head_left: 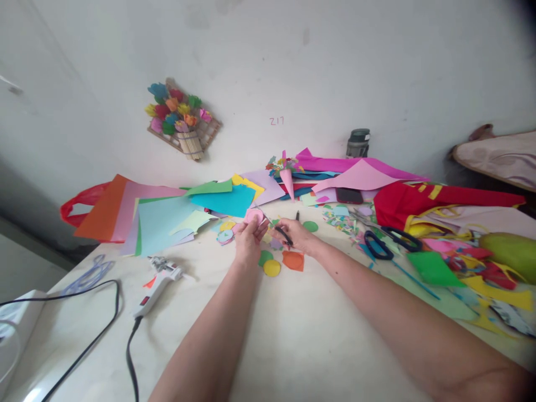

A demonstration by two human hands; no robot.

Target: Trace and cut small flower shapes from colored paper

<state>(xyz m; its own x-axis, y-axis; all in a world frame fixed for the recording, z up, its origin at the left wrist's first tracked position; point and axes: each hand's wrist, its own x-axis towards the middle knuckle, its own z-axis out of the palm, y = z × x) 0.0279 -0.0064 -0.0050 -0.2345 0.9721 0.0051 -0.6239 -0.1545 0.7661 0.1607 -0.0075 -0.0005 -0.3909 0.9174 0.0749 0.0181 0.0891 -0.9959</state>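
Between the fingers of my left hand (pixel 250 235) is a pink paper piece (pixel 253 215), roughly round. My right hand (pixel 295 233) is closed on small dark-handled scissors (pixel 283 235), whose blades point up and left toward the pink paper. Whether the blades touch the paper I cannot tell. Just below my hands lie a yellow paper circle (pixel 272 268), a green paper circle (pixel 265 257) and an orange paper piece (pixel 293 261). Several more cut circles rest left of my left hand, partly hidden by it. Another green circle (pixel 310 226) lies right of my right hand.
A white glue gun (pixel 157 287) with a black cord lies at left. Coloured sheets (pixel 163 218) spread along the back left. Large scissors (pixel 379 244), paper scraps (pixel 341 222), a phone (pixel 349 195) and red cloth (pixel 402 204) are at right. A paper-flower cone (pixel 287 181) stands at the back.
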